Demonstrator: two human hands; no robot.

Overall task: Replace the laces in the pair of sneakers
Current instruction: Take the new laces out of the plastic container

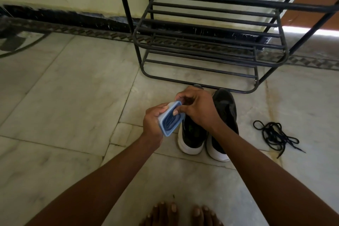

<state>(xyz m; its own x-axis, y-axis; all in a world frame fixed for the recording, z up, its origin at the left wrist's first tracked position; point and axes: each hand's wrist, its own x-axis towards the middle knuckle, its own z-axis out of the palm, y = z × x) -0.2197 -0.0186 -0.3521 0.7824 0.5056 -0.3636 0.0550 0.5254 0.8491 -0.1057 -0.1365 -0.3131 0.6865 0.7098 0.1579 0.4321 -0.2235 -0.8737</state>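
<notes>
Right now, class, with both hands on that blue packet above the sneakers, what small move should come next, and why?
Probably pull the laces out of the blue packet: the left hand grips it, the right hand's fingers are at its opening, and the black laces lie loose on the floor beside the sneakers.

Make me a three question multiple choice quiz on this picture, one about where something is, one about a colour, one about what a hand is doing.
1. Where do the loose laces lie?
A. right of the sneakers
B. on the rack
C. inside a sneaker

2. What colour is the packet?
A. red
B. blue
C. green

3. What is the left hand doing?
A. resting on the floor
B. gripping the packet
C. holding a sneaker

Answers: 1 A, they lie on the floor beside the sneakers. 2 B, its plastic is light blue. 3 B, its fingers curl round it.
</notes>
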